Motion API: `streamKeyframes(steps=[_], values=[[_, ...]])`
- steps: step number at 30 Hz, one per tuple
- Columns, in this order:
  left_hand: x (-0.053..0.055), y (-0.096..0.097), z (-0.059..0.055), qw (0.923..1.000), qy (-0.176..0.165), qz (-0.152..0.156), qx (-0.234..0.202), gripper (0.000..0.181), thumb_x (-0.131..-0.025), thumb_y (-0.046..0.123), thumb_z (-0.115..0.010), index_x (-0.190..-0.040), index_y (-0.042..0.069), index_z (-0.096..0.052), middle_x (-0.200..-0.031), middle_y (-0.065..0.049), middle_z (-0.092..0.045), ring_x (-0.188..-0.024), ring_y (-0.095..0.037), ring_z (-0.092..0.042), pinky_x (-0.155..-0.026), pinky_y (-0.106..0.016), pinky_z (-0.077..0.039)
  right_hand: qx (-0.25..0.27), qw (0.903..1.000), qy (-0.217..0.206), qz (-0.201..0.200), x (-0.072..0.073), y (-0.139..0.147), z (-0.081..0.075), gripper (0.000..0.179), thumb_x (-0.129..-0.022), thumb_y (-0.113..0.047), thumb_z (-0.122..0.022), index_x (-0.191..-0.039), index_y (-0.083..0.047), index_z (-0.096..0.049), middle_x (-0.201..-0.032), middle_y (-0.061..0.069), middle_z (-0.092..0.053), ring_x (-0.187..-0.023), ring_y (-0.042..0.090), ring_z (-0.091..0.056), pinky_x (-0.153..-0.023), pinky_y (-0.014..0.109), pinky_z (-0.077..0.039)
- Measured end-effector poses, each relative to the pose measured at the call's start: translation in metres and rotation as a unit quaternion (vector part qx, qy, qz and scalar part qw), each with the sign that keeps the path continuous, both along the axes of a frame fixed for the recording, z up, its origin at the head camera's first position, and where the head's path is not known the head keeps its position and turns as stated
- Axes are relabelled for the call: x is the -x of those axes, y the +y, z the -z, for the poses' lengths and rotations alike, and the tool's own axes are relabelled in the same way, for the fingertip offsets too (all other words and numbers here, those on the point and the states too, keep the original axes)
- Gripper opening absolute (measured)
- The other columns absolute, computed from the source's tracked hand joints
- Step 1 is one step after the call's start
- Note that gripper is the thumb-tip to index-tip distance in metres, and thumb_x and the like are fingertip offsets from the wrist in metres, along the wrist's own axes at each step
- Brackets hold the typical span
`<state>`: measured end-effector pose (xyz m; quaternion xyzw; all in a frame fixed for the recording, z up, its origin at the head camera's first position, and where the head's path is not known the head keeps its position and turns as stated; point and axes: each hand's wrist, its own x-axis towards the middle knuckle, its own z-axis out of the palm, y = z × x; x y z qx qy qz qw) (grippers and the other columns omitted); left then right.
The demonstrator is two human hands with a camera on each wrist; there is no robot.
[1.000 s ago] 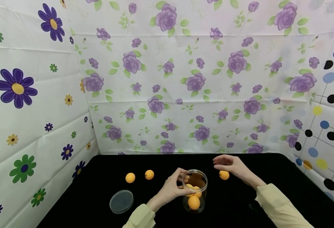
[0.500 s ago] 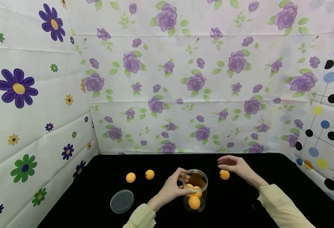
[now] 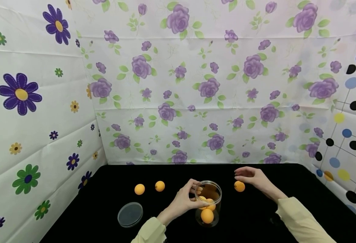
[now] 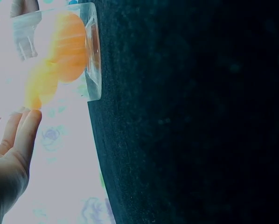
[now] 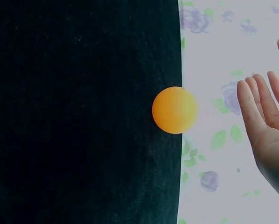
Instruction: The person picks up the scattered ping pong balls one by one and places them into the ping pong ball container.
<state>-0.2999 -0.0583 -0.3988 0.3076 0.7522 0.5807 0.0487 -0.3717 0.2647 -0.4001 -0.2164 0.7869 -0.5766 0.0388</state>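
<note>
My left hand [image 3: 181, 203] grips a clear plastic jar [image 3: 209, 190] near its mouth, thumb and fingers around its side. Several orange ping-pong balls [image 3: 207, 216] lie inside the upright jar. In the left wrist view, fingertips of the left hand [image 4: 16, 158] meet the jar [image 4: 94, 70] beside the balls. To the jar's right, my right hand [image 3: 254, 178] hovers with relaxed fingers and holds nothing. Just beneath it, a single ping-pong ball [image 3: 239, 186] rests on the black table; the right wrist view shows this ball [image 5: 175, 110] apart from the extended fingers [image 5: 249, 105].
Two more ping-pong balls, a nearer one [image 3: 139, 189] and a farther one [image 3: 160, 186], sit on the black tabletop [image 3: 171, 233] left of the jar. A round clear lid [image 3: 130, 214] lies in front of them. Patterned cloth walls [image 3: 196, 135] enclose the table's back and sides.
My right hand has shifted a little to the right above the ball. The left hand keeps its grip on the jar, and the balls stay where they were.
</note>
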Motion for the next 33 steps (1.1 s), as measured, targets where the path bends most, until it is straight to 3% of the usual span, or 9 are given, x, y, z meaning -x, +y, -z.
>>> streamKeyframes(steps=[13, 22, 25, 29, 33], values=[[-0.001, 0.000, -0.001, 1.0000, -0.001, -0.002, 0.001, 0.048, -0.081, 0.020, -0.070, -0.120, 0.005, -0.045, -0.111, -0.017, -0.047, -0.100, -0.038, -0.045, -0.077, -0.031, -0.047, -0.018, 0.9992, 0.021, 0.028, 0.004, 0.007, 0.010, 0.049, -0.086, -0.019, -0.064, -0.121, 0.011, -0.047, -0.112, 0.023, -0.055, -0.096, 0.025, -0.057, -0.083, 0.050, -0.041], [0.017, 0.001, 0.023, 0.9999, 0.009, -0.009, 0.001, 0.049, -0.080, 0.023, -0.071, -0.121, 0.014, -0.045, -0.111, -0.010, -0.048, -0.099, -0.030, -0.047, -0.076, -0.030, -0.047, -0.020, 0.9974, 0.035, 0.059, 0.007, 0.009, 0.018, 0.045, -0.084, -0.019, -0.066, -0.118, 0.007, -0.052, -0.113, 0.024, -0.054, -0.092, 0.022, -0.058, -0.081, 0.048, -0.043], [0.020, 0.001, 0.026, 0.9999, 0.007, -0.011, 0.004, 0.049, -0.080, 0.024, -0.071, -0.121, 0.017, -0.045, -0.111, -0.008, -0.047, -0.098, -0.026, -0.048, -0.076, -0.031, -0.047, -0.020, 0.9972, 0.040, 0.061, 0.008, 0.009, 0.019, 0.044, -0.084, -0.018, -0.066, -0.118, 0.007, -0.052, -0.113, 0.026, -0.053, -0.092, 0.022, -0.058, -0.081, 0.048, -0.043], [0.019, 0.001, 0.024, 0.9999, 0.005, -0.011, 0.004, 0.049, -0.080, 0.022, -0.071, -0.121, 0.015, -0.045, -0.112, -0.008, -0.047, -0.099, -0.028, -0.047, -0.077, -0.031, -0.047, -0.014, 0.9977, 0.038, 0.055, 0.007, 0.011, 0.020, 0.045, -0.085, -0.017, -0.065, -0.118, 0.009, -0.051, -0.113, 0.028, -0.052, -0.092, 0.024, -0.058, -0.081, 0.051, -0.042], [0.010, 0.001, 0.013, 1.0000, -0.002, -0.004, -0.001, 0.049, -0.080, 0.020, -0.071, -0.121, 0.010, -0.045, -0.111, -0.013, -0.047, -0.100, -0.035, -0.046, -0.077, -0.031, -0.047, -0.018, 0.9978, 0.026, 0.058, 0.006, 0.013, 0.023, 0.048, -0.085, -0.018, -0.065, -0.120, 0.011, -0.049, -0.111, 0.025, -0.054, -0.092, 0.023, -0.058, -0.081, 0.051, -0.042]])
